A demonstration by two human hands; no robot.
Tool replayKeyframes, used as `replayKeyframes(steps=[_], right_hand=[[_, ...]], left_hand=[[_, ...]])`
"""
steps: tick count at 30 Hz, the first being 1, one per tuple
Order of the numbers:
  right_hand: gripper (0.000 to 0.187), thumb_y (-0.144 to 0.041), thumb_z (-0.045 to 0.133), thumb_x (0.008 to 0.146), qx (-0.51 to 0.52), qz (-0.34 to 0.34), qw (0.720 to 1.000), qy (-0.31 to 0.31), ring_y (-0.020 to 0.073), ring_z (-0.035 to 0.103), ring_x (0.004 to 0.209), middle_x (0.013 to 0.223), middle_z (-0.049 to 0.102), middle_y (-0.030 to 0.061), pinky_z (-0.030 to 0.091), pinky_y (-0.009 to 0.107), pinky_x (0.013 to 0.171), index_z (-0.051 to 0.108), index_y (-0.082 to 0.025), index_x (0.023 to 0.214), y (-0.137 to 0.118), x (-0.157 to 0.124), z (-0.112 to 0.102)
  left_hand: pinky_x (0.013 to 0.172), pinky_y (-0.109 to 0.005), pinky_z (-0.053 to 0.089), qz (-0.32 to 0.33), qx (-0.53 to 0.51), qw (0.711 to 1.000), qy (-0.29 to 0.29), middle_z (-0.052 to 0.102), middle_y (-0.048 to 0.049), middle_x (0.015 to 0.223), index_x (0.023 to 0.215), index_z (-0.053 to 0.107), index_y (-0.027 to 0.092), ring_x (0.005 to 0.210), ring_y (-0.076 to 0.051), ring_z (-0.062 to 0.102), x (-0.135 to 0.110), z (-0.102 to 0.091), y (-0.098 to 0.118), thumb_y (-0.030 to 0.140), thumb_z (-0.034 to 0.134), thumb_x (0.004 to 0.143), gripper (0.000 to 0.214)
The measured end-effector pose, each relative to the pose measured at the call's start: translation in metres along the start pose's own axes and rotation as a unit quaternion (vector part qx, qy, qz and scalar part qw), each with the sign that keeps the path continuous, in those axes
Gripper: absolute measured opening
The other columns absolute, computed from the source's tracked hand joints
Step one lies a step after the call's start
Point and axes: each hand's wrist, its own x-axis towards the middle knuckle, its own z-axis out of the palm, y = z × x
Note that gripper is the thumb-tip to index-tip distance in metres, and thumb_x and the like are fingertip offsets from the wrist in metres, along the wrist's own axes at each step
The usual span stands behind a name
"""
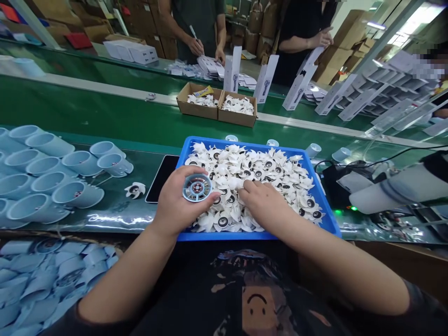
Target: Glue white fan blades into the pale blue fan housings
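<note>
My left hand (177, 200) is closed round a round pale-blue fan housing (197, 187) with a spoked grille face, held over the near left corner of a blue tray (329, 219). The tray is heaped with several white fan blades (266, 170). My right hand (261, 200) rests knuckles-up on the heap, fingers curled down into the blades; what they pinch is hidden.
Pale-blue housings (49, 177) lie in rows at the left, more in a bin (42, 275) below. A loose white blade (135, 189) and a dark phone (161, 178) lie beside the tray. Two cardboard boxes (217, 109) stand on the green belt. Other people work across it.
</note>
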Motion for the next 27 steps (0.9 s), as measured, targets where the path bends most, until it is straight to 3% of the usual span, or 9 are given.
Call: replayKeyframes(steps=[3, 5, 6, 8, 11, 12, 16, 21, 27], right_hand=[[0.024, -0.004, 0.05, 0.094, 0.154, -0.008, 0.986, 0.057, 0.0233, 0.055, 0.106, 0.114, 0.056, 0.0113, 0.047, 0.04, 0.096, 0.06, -0.015, 0.114, 0.014, -0.015, -0.004], [0.021, -0.021, 0.051, 0.101, 0.363, -0.012, 0.925, 0.112, 0.0184, 0.058, 0.101, 0.113, 0.056, 0.0077, 0.051, 0.035, 0.092, 0.052, -0.021, 0.122, 0.021, -0.03, -0.003], [0.022, -0.029, 0.049, 0.103, 0.466, -0.01, 0.875, 0.132, 0.0161, 0.06, 0.096, 0.109, 0.057, 0.0057, 0.054, 0.033, 0.088, 0.048, -0.023, 0.124, 0.023, -0.038, -0.001], [0.024, -0.037, 0.052, 0.103, 0.659, 0.009, 0.74, 0.132, 0.0132, 0.063, 0.087, 0.101, 0.059, 0.0019, 0.057, 0.031, 0.084, 0.047, -0.026, 0.123, 0.022, -0.053, 0.006], [0.03, -0.033, 0.074, 0.092, 0.853, 0.06, 0.514, 0.073, 0.013, 0.067, 0.091, 0.097, 0.065, 0.001, 0.058, 0.031, 0.091, 0.055, -0.023, 0.114, 0.014, -0.068, 0.017], [0.033, -0.03, 0.08, 0.087, 0.882, 0.069, 0.462, 0.06, 0.0138, 0.068, 0.091, 0.096, 0.066, 0.0017, 0.058, 0.031, 0.092, 0.058, -0.021, 0.11, 0.012, -0.07, 0.019], [0.038, -0.032, 0.087, 0.083, 0.898, 0.071, 0.43, 0.063, 0.0139, 0.069, 0.088, 0.096, 0.068, 0.0031, 0.059, 0.03, 0.089, 0.062, -0.018, 0.109, 0.008, -0.072, 0.02], [0.037, -0.03, 0.088, 0.082, 0.912, 0.063, 0.403, 0.051, 0.0116, 0.068, 0.084, 0.094, 0.069, 0.0001, 0.06, 0.03, 0.089, 0.064, -0.02, 0.109, 0.01, -0.068, 0.022], [0.034, -0.029, 0.087, 0.084, 0.913, 0.059, 0.402, 0.034, 0.0123, 0.069, 0.088, 0.1, 0.069, 0.0015, 0.06, 0.03, 0.091, 0.066, -0.019, 0.108, 0.011, -0.06, 0.028]], left_hand=[[0.094, -0.043, 0.054, -0.022, -0.038, 0.999, 0.021, 0.064, -0.0071, 0.116, 0.116, 0.055, 0.023, 0.105, -0.026, 0.065, 0.0, 0.003, -0.007, 0.041, 0.082, 0.075, 0.052], [0.097, -0.046, 0.053, -0.005, -0.093, 0.995, 0.037, 0.061, -0.0095, 0.12, 0.123, 0.049, 0.022, 0.109, -0.027, 0.064, -0.002, 0.004, -0.01, 0.042, 0.078, 0.076, 0.058], [0.1, -0.048, 0.052, 0.011, -0.121, 0.992, 0.039, 0.059, -0.0099, 0.123, 0.126, 0.046, 0.022, 0.113, -0.028, 0.062, -0.003, 0.003, -0.009, 0.042, 0.075, 0.077, 0.06], [0.104, -0.05, 0.05, 0.036, -0.161, 0.986, 0.023, 0.056, -0.0092, 0.126, 0.13, 0.044, 0.024, 0.119, -0.03, 0.059, -0.007, 0.002, -0.001, 0.04, 0.069, 0.08, 0.058], [0.103, -0.051, 0.051, 0.028, -0.136, 0.986, -0.089, 0.058, -0.0088, 0.128, 0.138, 0.043, 0.028, 0.118, -0.031, 0.061, -0.013, 0.0, 0.021, 0.035, 0.07, 0.082, 0.063], [0.103, -0.05, 0.051, 0.036, -0.107, 0.984, -0.135, 0.06, -0.0089, 0.13, 0.14, 0.044, 0.029, 0.119, -0.031, 0.061, -0.014, 0.0, 0.03, 0.035, 0.072, 0.082, 0.064], [0.109, -0.047, 0.048, 0.125, -0.017, 0.967, -0.22, 0.061, -0.0072, 0.136, 0.137, 0.051, 0.03, 0.126, -0.031, 0.058, -0.012, 0.005, 0.054, 0.043, 0.078, 0.082, 0.063], [0.103, -0.041, 0.051, 0.155, 0.013, 0.96, -0.234, 0.065, -0.0065, 0.131, 0.138, 0.048, 0.028, 0.12, -0.028, 0.062, -0.01, 0.009, 0.058, 0.045, 0.074, 0.085, 0.061], [0.104, -0.04, 0.05, 0.162, 0.022, 0.962, -0.22, 0.065, -0.0072, 0.131, 0.138, 0.047, 0.027, 0.12, -0.027, 0.063, -0.014, 0.006, 0.056, 0.043, 0.073, 0.087, 0.06]])
